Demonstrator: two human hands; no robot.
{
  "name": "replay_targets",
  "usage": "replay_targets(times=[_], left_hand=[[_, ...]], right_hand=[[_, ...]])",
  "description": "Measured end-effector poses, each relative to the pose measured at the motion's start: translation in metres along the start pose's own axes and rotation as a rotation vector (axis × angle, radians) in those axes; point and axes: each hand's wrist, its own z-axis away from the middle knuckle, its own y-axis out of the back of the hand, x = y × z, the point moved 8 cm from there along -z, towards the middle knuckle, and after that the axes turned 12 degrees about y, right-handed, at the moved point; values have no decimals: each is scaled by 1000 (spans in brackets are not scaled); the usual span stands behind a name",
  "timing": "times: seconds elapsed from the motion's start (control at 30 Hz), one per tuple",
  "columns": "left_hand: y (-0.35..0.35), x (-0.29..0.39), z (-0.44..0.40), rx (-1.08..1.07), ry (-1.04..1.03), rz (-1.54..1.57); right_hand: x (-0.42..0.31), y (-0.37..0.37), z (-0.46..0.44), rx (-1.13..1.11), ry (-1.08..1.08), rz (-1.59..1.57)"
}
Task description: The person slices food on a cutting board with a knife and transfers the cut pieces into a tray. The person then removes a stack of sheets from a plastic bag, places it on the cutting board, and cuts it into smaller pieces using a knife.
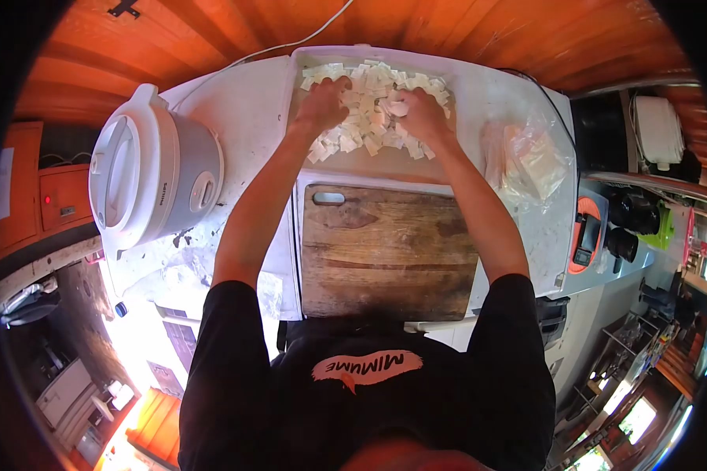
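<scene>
Many pale, flat cut pieces [373, 129] lie loosely heaped in a shallow white tray [369, 169] at the back of the worktop. Over the left part of the heap is my left hand [324, 107], its fingers bent and apart, with no piece visible in its grasp. My right hand [423, 115] is at the right part of the heap, fingers curled round some whitish pieces at its fingertips. What the pieces are made of cannot be told. In front of the tray lies a worn wooden cutting board [389, 251], between my forearms.
A white and grey rice cooker [161, 173] stands on the left of the worktop. To the right lies a clear plastic bag [526, 161] with pale contents. An orange corrugated wall [416, 31] rises behind, with a cable [291, 45] along it.
</scene>
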Motion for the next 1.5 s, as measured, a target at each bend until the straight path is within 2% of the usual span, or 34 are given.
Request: replay_targets(times=[0.03,0.07,0.1,0.13,0.17,0.23,0.27,0.3,0.33,0.37,0.43,0.47,0.5,0.53,0.6,0.67,0.7,0.77,0.8,0.87,0.9,0.97,1.03,1.1,1.17,1.2,1.23,1.27,1.3,1.33,1.37,1.4,1.47,1.5], left_hand=[[5,3,5,-2,0,-4],[26,8,15,126,3,16],[50,14,22,258,1,37],[58,17,21,261,-1,35],[59,15,22,215,21,80],[56,18,29,161,43,128],[52,21,32,159,81,-104],[49,25,34,158,114,-338],[45,29,40,157,104,-337],[41,28,46,177,138,-297],[27,18,56,196,170,-260],[14,5,61,140,188,-279],[4,-8,63,86,205,-300],[10,-4,70,26,187,-281],[17,-11,76,72,171,-250],[24,-4,85,104,136,-208],[30,6,91,122,84,-208],[26,29,95,129,8,-207],[21,44,100,136,-86,-106],[18,85,117,106,-220,68],[11,106,122,104,-228,63],[-8,155,132,-48,-316,252],[-26,197,142,-55,-460,293],[-37,223,160,-52,-508,317],[-29,256,168,-10,-583,351],[-33,260,173,-177,-434,514],[-43,259,180,-351,-268,673],[-50,263,182,-430,-258,783],[-49,268,188,-432,-257,776],[-45,271,195,-439,-180,906],[-42,272,202,-442,-101,1036],[-36,273,210,-442,-97,1036],[-25,264,231,-562,-134,996],[-22,249,240,-548,-119,1003]], right_hand=[[10,0,-2,23,-12,-120],[13,4,-1,24,-12,-124],[25,18,-2,141,-86,-180],[32,33,-2,257,-160,-234],[21,48,-3,255,-164,-235],[9,43,3,57,-374,-635],[6,45,7,62,-377,-632],[-2,55,8,39,-264,-399],[-12,62,11,11,-155,-167],[-15,60,19,15,-161,-164],[-22,43,34,-71,-97,81],[-16,23,42,-193,-100,39],[-10,14,51,-186,-105,37],[-16,17,59,-112,-73,72],[-19,23,72,-26,-46,111],[-31,62,86,160,-9,96],[-21,76,95,171,-28,111],[1,123,129,359,-62,169],[7,146,146,423,-79,191],[24,203,195,496,-642,612],[34,202,203,500,-651,611],[70,177,212,212,-717,481],[77,194,214,237,-718,357],[86,184,237,219,-722,212],[95,207,245,678,-348,-133],[98,204,258,801,-299,-392],[79,207,269,800,-291,-397],[64,206,281,940,-264,-887],[46,198,290,1053,-227,-1383],[26,195,301,1055,-235,-1387],[4,185,303,1058,-206,-1640],[-18,174,303,1048,-169,-1894],[-50,142,310,947,-384,-1738],[-60,118,310,866,-408,-1797]])
